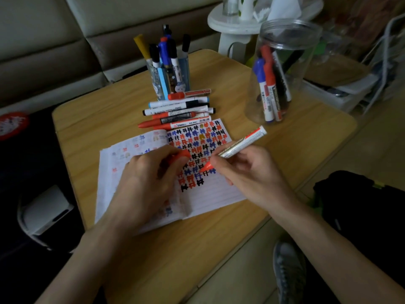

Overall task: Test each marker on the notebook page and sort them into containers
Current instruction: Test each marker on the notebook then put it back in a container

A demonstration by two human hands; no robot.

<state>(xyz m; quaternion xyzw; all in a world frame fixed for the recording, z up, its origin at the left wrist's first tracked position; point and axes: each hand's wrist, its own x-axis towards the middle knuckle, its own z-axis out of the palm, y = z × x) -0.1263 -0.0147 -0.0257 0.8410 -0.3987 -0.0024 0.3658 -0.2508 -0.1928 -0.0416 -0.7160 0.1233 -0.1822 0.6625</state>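
Head view. An open notebook [213, 195] lies on a wooden table [87, 119]. Its right-hand page is covered in its upper part with rows of small hash-like marks in red, blue and black, with one in yellow.

The right hand [247, 172] is over the right-hand page. Its fingers are closed around a red marker [242, 143], uncapped. The red tip points down at the marks near the middle of the page; whether it touches the paper cannot be told. The white barrel slants up and away past the notebook's right edge.

The left hand [146, 181] rests over the notebook's spine and left-hand page. Its fingers are curled around a red cap [180, 155], which shows between the fingertips, just left of the marker's tip.

Just beyond the notebook's far edge, a row of loose markers [179, 110] lies flat on the table, side by side, with red, black and blue caps.

Behind that row, farther from the notebook, a blue patterned pen holder [163, 80] stands upright, filled with markers standing on end.

To the far right of the notebook, a clear plastic jar [302, 51] stands open, holding several leaning markers with blue, red and black caps.

Behind the jar stands a white stool [230, 23]. Below the notebook's near right corner, off the table, is a grey shoe [289, 273].
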